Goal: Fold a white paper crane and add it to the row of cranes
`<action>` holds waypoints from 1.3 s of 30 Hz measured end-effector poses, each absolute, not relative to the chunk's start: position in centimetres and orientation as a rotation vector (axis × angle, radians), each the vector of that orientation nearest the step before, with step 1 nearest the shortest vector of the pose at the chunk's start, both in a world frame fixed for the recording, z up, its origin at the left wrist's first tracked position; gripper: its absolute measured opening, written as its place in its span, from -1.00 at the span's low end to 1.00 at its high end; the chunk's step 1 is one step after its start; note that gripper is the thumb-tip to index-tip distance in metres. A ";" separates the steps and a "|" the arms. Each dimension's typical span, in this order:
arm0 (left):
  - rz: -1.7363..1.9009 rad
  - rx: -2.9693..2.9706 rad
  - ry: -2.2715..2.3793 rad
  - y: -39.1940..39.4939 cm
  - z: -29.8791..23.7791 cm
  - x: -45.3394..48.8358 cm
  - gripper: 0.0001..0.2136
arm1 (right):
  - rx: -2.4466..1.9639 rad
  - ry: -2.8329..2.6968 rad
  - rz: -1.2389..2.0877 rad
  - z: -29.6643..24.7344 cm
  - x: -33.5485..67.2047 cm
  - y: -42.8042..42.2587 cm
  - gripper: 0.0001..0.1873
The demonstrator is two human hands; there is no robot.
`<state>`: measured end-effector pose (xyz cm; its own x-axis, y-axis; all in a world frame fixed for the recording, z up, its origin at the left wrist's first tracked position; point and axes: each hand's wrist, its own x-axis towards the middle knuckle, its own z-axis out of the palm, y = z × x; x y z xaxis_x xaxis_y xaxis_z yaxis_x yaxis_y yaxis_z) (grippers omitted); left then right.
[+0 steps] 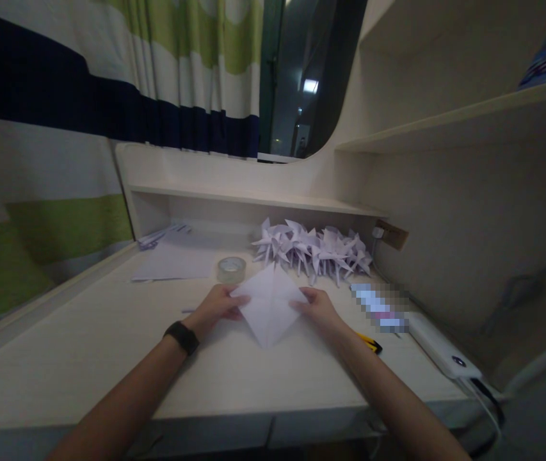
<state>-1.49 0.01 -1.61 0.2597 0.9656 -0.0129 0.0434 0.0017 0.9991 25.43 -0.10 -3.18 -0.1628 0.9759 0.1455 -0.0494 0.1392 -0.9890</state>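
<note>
A square sheet of white paper (pixel 269 307), turned corner-down with faint crease lines, is held just over the desk in front of me. My left hand (pixel 222 302), a dark band on its wrist, pinches the sheet's left corner with the thumb on top. At the right corner, my right hand (pixel 315 306) grips it the same way. Behind the paper's upper left edge stands a roll of clear tape (pixel 231 269). Several folded white paper pinwheels (pixel 315 250) are heaped beyond the sheet at the back.
Flat white sheets (pixel 174 257) lie at the back left. To the right are a blurred-out phone (pixel 378 307), a yellow and black cutter (pixel 371 343) partly behind my forearm, and a white power strip (pixel 443 346) with cables. A shelf (pixel 253 197) spans the desk's back.
</note>
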 end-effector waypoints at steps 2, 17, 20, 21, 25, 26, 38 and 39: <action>0.965 1.390 1.050 0.0 -1.6 -1.6 -0.65 | -0.990 -1.363 1.261 -3.4 25.6 0.1 -0.58; 0.961 1.407 1.007 -0.2 -1.5 -1.6 -0.64 | -1.015 -1.256 1.312 -3.9 26.0 0.3 -0.63; 0.970 1.384 0.983 -0.2 -1.4 -1.6 -0.64 | -0.998 -1.230 1.325 -3.7 26.0 0.1 -0.65; 0.971 1.372 0.974 -0.2 -1.3 -1.6 -0.64 | -0.992 -1.220 1.336 -3.6 26.0 0.1 -0.64; 0.966 1.281 0.930 -0.3 -1.2 -1.6 -0.70 | -0.997 -1.158 1.371 -3.0 25.9 -0.2 -0.61; 0.970 1.252 0.928 -0.3 -1.2 -1.6 -0.72 | -1.001 -1.142 1.380 -2.9 25.9 -0.2 -0.61; 1.138 0.983 0.864 0.5 -1.9 -1.8 -0.91 | -0.842 -1.398 1.335 -2.7 25.9 -0.6 -0.34; 1.134 0.992 0.863 0.5 -1.9 -1.9 -0.90 | -0.883 -1.403 1.284 -2.8 25.9 -0.5 -0.40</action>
